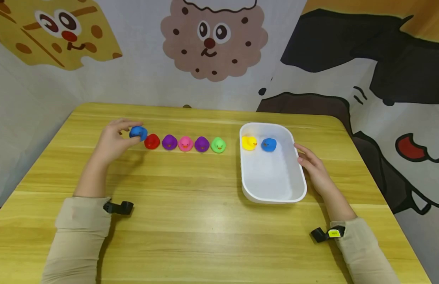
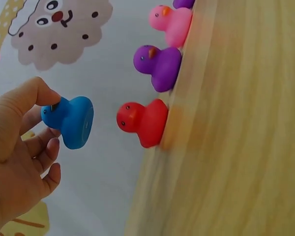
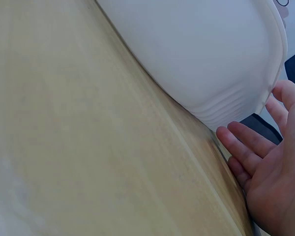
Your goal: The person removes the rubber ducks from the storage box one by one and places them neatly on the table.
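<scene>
My left hand (image 1: 114, 140) pinches a blue rubber duck (image 2: 74, 122) between thumb and fingers. The duck is held off the table, close to the left end of a row of ducks. Nearest to it in that row sits a red duck (image 1: 152, 141). Rightward follow a purple duck (image 1: 169, 142), a pink duck (image 1: 185, 143), another purple duck (image 1: 202, 144) and a green duck (image 1: 218, 144). My right hand (image 1: 314, 169) rests its loosely extended fingers against the right side of a white plastic tub (image 3: 206, 54). Inside the tub are a yellow duck (image 1: 249, 143) and a second blue duck (image 1: 268, 144).
Everything stands on a wood-grain table (image 1: 191, 228), whose back edge lies just behind the row. Behind it hangs a pale cloth (image 1: 141, 79) with cartoon food prints. A small black camera is strapped at each wrist.
</scene>
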A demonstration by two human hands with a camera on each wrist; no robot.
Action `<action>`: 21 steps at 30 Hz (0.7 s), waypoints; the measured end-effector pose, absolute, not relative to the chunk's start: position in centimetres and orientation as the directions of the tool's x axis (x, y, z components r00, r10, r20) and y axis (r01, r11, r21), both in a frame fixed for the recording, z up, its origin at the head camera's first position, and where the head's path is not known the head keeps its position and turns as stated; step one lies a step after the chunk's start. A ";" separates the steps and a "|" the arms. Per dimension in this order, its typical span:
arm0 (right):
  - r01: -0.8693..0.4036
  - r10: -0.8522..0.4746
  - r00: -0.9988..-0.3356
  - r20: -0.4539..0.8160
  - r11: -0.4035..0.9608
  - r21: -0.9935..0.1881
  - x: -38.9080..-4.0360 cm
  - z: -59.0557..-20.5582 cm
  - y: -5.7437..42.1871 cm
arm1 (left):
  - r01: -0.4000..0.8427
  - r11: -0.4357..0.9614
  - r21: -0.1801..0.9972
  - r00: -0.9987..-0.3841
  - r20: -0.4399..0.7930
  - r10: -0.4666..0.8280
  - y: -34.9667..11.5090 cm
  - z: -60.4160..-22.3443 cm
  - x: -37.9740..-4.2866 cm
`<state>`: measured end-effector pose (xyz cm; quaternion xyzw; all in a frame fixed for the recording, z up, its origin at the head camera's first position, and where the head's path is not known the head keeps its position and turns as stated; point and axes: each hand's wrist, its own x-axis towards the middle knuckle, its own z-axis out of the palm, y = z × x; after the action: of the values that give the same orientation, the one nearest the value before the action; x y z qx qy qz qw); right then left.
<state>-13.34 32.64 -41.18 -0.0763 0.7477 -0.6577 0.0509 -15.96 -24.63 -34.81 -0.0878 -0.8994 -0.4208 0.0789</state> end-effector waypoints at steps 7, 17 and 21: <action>-0.041 -0.181 -0.983 0.019 0.120 -0.992 -13.2 -40.9 32.5 | 0.209 0.633 0.746 -0.977 0.188 0.101 -25.4 -35.6 -16.3; -0.059 -0.180 -0.983 0.032 0.148 -0.987 -13.3 -40.9 32.6 | 0.173 0.633 0.754 -0.985 0.143 0.099 -26.3 -36.9 -16.9; -0.053 -0.179 -0.984 0.025 0.154 -0.987 -13.3 -40.9 32.6 | 0.155 0.638 0.755 -0.988 0.118 0.099 -26.5 -37.3 -16.9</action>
<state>-13.31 32.58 -40.87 -0.0766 0.7580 -0.6459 0.0487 -16.92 -26.47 -37.26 -0.0702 -0.9043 -0.4199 0.0329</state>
